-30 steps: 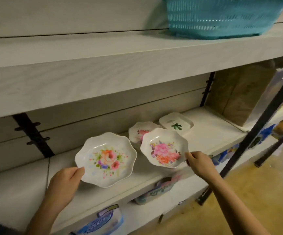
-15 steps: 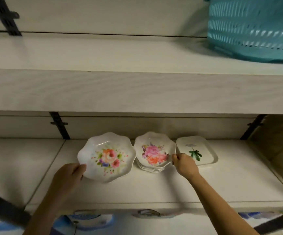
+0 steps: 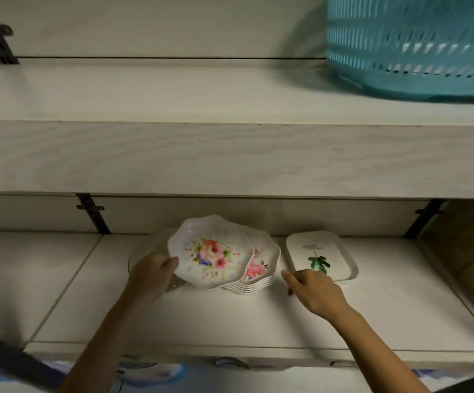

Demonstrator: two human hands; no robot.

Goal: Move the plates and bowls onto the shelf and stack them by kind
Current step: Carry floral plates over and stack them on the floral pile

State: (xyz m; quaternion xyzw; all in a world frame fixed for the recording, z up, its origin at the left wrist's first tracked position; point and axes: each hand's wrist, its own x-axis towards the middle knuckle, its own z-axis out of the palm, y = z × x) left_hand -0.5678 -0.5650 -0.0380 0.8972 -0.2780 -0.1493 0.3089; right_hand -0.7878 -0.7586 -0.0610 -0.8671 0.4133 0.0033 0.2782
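My left hand (image 3: 153,272) grips the left rim of a white scalloped plate with a flower print (image 3: 211,252). I hold it tilted, overlapping the left side of a stack of like floral plates (image 3: 258,275) on the middle shelf (image 3: 230,316). My right hand (image 3: 312,290) hovers just right of that stack with fingers apart and nothing in it. Behind that hand lies a low stack of white rectangular plates with a green leaf print (image 3: 320,255).
A thick upper shelf board (image 3: 230,157) overhangs the working shelf, leaving a low gap. A teal plastic basket (image 3: 411,43) stands on it at the right. Black brackets (image 3: 92,212) run down the back wall. Packaged goods show below the shelf edge.
My left hand has lifted its floral plate rightward over the stack. My right hand has let go of the stack's top plate and drawn back to the right.
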